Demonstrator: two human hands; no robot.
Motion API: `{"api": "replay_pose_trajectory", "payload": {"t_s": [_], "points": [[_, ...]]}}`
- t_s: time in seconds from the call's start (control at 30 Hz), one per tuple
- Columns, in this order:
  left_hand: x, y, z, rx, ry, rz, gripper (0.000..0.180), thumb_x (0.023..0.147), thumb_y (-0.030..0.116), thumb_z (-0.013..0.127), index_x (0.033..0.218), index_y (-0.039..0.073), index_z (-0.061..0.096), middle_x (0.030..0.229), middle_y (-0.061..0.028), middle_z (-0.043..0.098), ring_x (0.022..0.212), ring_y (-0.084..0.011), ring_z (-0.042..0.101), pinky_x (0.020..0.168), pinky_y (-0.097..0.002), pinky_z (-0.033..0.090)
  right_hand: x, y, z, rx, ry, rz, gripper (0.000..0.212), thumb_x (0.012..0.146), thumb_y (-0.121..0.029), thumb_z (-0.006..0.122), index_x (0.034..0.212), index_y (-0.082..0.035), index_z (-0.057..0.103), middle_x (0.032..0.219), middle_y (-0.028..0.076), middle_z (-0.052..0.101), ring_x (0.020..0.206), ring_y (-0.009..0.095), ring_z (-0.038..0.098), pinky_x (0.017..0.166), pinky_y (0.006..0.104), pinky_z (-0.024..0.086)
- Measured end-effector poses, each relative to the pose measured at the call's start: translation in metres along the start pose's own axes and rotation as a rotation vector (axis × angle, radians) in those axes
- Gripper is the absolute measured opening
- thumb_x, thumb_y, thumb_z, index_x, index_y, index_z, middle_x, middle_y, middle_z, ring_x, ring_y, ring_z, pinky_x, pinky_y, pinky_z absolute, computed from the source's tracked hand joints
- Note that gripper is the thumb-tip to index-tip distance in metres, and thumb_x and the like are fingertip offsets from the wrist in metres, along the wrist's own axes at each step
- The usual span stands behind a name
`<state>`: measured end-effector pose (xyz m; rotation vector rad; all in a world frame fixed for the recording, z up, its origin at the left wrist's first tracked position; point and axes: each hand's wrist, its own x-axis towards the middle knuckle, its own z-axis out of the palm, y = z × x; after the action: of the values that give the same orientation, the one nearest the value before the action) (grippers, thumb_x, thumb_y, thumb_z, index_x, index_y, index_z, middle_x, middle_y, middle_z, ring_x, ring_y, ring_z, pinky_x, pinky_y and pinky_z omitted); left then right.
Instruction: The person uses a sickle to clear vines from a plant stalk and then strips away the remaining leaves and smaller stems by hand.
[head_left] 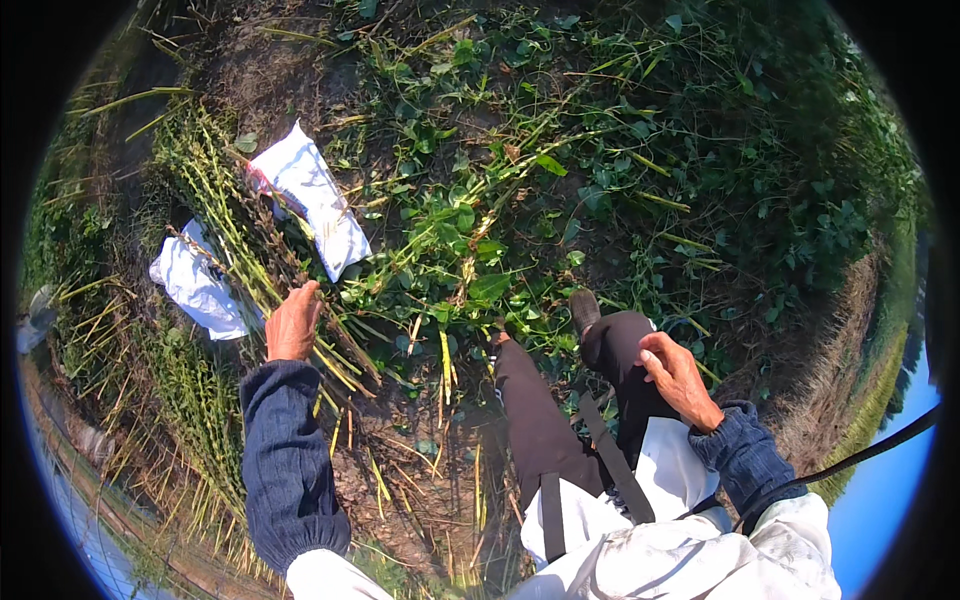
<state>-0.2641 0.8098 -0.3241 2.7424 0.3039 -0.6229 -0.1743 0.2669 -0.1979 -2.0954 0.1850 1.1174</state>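
A sunlit field fills the view, its bare soil [400,437] strewn with dry stubble and leafy vines [490,287], with blue sky [905,480] at the far right rim. The landmark is a long bundle of cut stalks [215,195], lying slantwise on the ground, green and seed-laden at its upper end, with bare stems at its lower end. Left of the bundle, just beside it, lies a crumpled white bag [200,287]. Below the bundle, more green stalks [185,400] lean among the stubble.

On the bundle's lower part is the left hand [292,325], back upward and fingers bent over the stems; whether it is clasped around them or only resting there, I cannot tell. A dark blue sleeve [290,460] covers that forearm. Against the bundle's right side lies a second, fuller white bag [320,205], partly behind some stalks.

Farther right of the bundle, past the vines, are the person's dark trousers [540,410] and one dark shoe [583,312]. Well apart from the bundle, to its right, the right hand [677,382] hangs above the thigh, loosely curled, thumb and fingers slightly apart around nothing visible. Beyond it runs a black strap [870,447].
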Motion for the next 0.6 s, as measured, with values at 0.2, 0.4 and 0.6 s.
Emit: {"api": "replay_pose_trajectory", "payload": {"t_s": [0.2, 0.4, 0.6], "points": [[0.092, 0.152, 0.117, -0.330, -0.012, -0.024, 0.014, 0.089, 0.021, 0.054, 0.096, 0.011, 0.061, 0.088, -0.0125, 0.065, 0.084, -0.0361, 0.061, 0.070, -0.0448, 0.047, 0.060, -0.004, -0.013, -0.362, 0.171, -0.330, 0.023, 0.085, -0.001, 0.056, 0.108, -0.002, 0.051, 0.112, 0.017, 0.050, 0.093, 0.029, 0.058, 0.079, 0.0319, 0.048], [0.216, 0.263, 0.190, -0.392, 0.106, -0.044, 0.031, 0.082, 0.018, 0.064, 0.110, 0.006, 0.056, 0.104, -0.0130, 0.059, 0.102, -0.0318, 0.054, 0.084, -0.0421, 0.043, 0.162, 0.010, -0.045, -0.514, 0.071, -0.457, 0.038, 0.076, 0.002, 0.063, 0.111, 0.000, 0.048, 0.120, 0.021, 0.046, 0.126, 0.043, 0.039, 0.101, 0.0464, 0.037], [0.309, 0.254, 0.295, 0.007, -0.222, -0.399, 0.095, 0.067, 0.034, 0.081, 0.139, 0.000, 0.030, 0.147, -0.0114, 0.028, 0.137, -0.0281, 0.025, 0.105, -0.0541, 0.026, 0.217, 0.014, -0.099, -0.548, -0.003, -0.378, 0.037, 0.075, -0.005, 0.066, 0.109, -0.002, 0.051, 0.123, 0.017, 0.047, 0.127, 0.039, 0.039, 0.096, 0.0480, 0.038]]}}
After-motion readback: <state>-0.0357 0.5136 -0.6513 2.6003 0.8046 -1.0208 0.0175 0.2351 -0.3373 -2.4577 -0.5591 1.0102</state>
